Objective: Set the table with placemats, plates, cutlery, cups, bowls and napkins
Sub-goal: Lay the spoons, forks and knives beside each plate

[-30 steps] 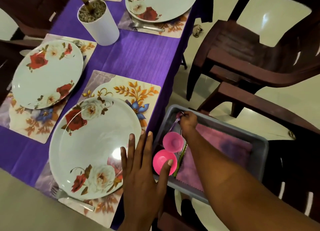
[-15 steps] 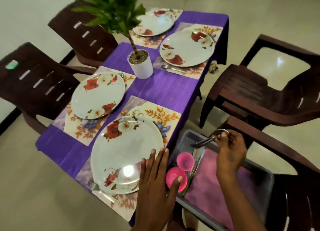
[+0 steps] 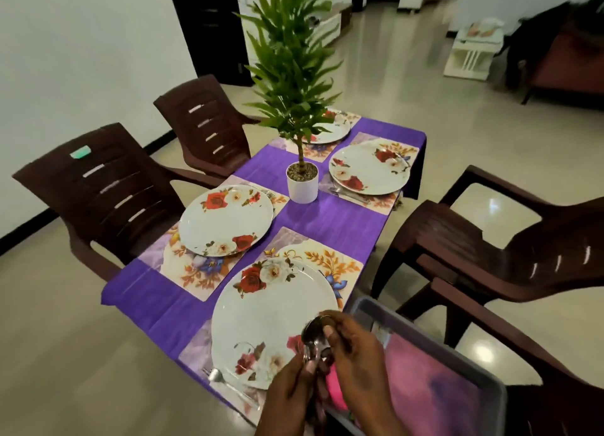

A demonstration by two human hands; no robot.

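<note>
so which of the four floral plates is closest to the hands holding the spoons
The white rose-patterned plate at the near right setting, directly under both hands; the other three sit further up the purple table.

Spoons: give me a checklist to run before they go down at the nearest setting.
1. Spoons held: ok, both the left hand and the right hand grip them.
2. Spoon count: cannot tell, they overlap.
3. Nearest plate on its placemat: ok.
4. Fork already laid at that plate: ok.
5. Spot for a spoon at the plate's tray side: cannot tell, the hands cover it.
</note>
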